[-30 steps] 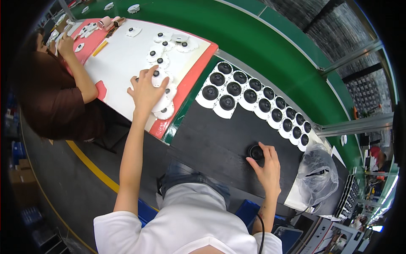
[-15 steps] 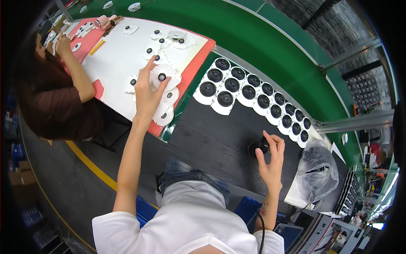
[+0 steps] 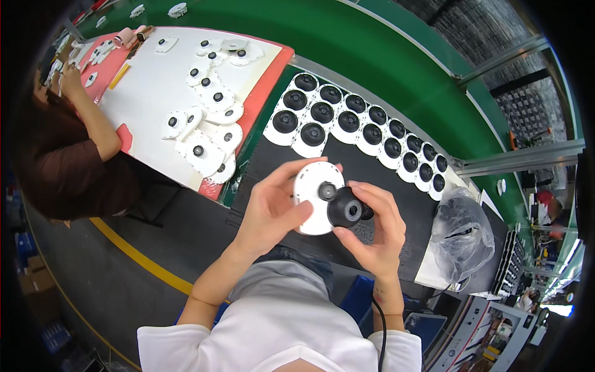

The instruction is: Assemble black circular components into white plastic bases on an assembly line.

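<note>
Above the black mat, my left hand grips a white rounded plate with a dark, glassy round part standing at its middle. My right hand has thumb and fingers closed round a black dome-shaped cover with a ringed opening. The cover is right beside the plate's round part and overlaps the plate's right edge in view; whether they touch, I cannot tell. Another dark shape shows behind the cover, mostly hidden by my right fingers.
Rows of white plates with black domes line the mat's far side. On the left table, loose white plates overlap in piles. A clear plastic bag lies at the right. A co-worker sits at the left.
My left hand has brought a white plate from the left table to in front of me. My right hand has lifted the black dome cover off the mat, leftward to the plate.
</note>
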`<state>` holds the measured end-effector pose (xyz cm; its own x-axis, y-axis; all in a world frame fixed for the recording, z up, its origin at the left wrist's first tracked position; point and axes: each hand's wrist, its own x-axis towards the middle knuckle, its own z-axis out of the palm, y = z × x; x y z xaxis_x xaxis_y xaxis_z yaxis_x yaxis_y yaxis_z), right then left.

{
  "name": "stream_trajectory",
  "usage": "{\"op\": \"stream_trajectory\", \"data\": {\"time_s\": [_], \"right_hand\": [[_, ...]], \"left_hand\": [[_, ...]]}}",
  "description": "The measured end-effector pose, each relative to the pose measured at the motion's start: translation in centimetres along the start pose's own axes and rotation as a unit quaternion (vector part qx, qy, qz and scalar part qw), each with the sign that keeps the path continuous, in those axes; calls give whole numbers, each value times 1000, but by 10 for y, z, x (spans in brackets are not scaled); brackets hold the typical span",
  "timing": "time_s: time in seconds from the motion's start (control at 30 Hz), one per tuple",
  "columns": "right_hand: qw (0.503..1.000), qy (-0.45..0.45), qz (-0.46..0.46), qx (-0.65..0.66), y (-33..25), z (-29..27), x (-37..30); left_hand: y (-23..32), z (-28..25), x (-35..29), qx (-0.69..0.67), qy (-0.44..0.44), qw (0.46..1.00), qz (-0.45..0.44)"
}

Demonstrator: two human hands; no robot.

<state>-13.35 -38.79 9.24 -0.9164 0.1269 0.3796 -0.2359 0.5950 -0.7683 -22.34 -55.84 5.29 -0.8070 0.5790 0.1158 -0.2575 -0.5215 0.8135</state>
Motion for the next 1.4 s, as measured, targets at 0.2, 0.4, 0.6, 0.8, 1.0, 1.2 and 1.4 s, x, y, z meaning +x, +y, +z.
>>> {"op": "stream_trajectory", "data": {"time_s": [0.2,0.4,0.6,0.8,1.0,1.2,1.4], "right_hand": [[999,15,-17,-38,-10,-12,0],[997,-27,-67,-13,-19,-15,10],[996,-68,-53,-30,-21,-18,10],[992,-83,-84,-42,-22,-21,11],[994,-75,-75,-33,-21,-16,8],[978,-139,-153,-12,-25,-23,15],[978,-144,-147,-21,-33,-23,13]], "left_hand": [[-7,-1,-10,-178,-64,975,-113],[-14,4,-16,-222,-76,960,-152],[-14,2,-20,-228,-81,956,-167],[-11,3,-20,-262,-105,944,-169],[-12,0,-22,-228,-107,956,-153],[-7,-3,-29,-317,-106,905,-263],[-9,-9,-24,-326,-179,887,-273]]}}
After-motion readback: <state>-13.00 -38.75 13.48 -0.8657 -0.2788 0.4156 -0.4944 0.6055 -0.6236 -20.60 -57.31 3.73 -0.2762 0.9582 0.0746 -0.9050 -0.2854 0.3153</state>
